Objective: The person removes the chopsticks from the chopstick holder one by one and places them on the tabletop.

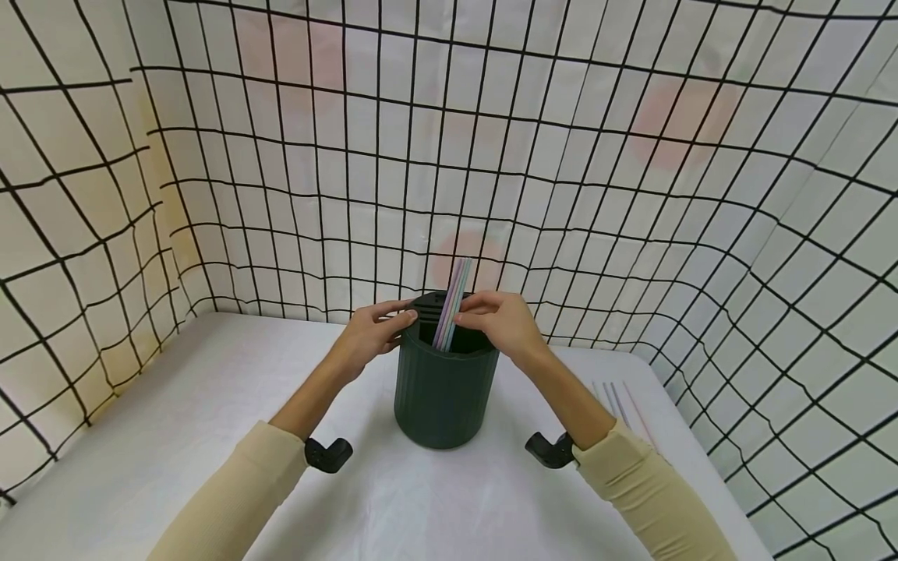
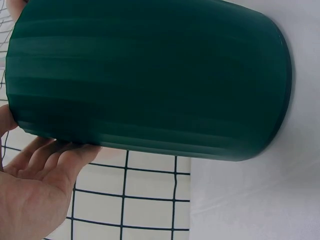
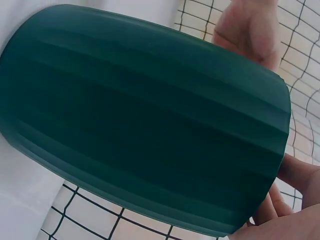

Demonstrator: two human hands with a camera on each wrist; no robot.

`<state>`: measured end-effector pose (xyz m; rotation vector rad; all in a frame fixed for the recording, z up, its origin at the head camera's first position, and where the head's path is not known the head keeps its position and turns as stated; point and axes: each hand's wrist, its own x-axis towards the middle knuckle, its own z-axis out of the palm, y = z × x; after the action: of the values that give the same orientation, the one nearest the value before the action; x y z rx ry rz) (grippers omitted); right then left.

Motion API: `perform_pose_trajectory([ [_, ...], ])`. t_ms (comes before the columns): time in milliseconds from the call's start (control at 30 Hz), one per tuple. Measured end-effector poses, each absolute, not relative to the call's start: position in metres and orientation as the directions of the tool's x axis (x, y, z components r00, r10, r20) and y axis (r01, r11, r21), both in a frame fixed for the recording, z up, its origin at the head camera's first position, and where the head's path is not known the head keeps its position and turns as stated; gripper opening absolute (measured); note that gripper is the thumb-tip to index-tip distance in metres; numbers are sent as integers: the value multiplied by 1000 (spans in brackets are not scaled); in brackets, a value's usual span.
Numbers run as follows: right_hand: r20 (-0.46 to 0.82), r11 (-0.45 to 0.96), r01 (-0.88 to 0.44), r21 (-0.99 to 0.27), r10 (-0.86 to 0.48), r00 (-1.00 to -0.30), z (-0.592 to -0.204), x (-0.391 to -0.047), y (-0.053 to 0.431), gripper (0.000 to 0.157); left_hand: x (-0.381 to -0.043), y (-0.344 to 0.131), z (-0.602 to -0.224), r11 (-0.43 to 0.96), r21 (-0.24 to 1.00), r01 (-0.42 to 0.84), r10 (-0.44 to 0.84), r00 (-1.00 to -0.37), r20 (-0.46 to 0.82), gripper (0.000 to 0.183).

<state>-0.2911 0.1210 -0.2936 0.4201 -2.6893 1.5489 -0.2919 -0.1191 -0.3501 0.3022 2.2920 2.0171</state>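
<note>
A dark green ribbed bin [image 1: 443,401] stands upright on the white table. Pastel drinking straws [image 1: 452,300] lean in its mouth, their upper ends above the rim. My left hand [image 1: 368,331] grips the bin's left rim, thumb at the edge and fingers against the outer wall, as the left wrist view also shows. On the other side my right hand [image 1: 507,323] holds the right rim, its thumb tip over the opening, right beside the straws. The bin's wall covers part of the right fingers [image 3: 267,207] in the right wrist view.
More straws [image 1: 627,405] lie on the table beyond my right forearm. Black wire mesh [image 1: 435,164] surrounds the white table [image 1: 231,374] at the back and both sides, with pale sheeting behind it. A black wrist camera [image 1: 328,454] sits on each wrist.
</note>
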Motion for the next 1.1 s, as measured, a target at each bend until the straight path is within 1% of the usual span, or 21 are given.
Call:
perform_pose_trajectory([
  [367, 74, 439, -147, -887, -179, -981, -283, -290, 124, 25, -292, -119, -350, 119, 988, 102, 190, -979, 78, 53],
  [667, 92, 360, -162, -919, -203, -975, -276, -293, 123, 23, -290, -119, -350, 110, 989, 101, 193, -978, 78, 53],
  [800, 111, 304, -178, -936, -223, -969, -264, -290, 126, 26, -289, -119, -349, 112, 989, 101, 188, -979, 79, 53],
  [967, 128, 213, -187, -959, -263, -956, -250, -289, 131, 26, -288, -119, -348, 120, 987, 107, 185, -979, 84, 53],
  [1100, 141, 168, -188, -968, -258, -956, -240, -288, 135, 29, -288, -119, -348, 120, 987, 106, 187, -979, 82, 53],
])
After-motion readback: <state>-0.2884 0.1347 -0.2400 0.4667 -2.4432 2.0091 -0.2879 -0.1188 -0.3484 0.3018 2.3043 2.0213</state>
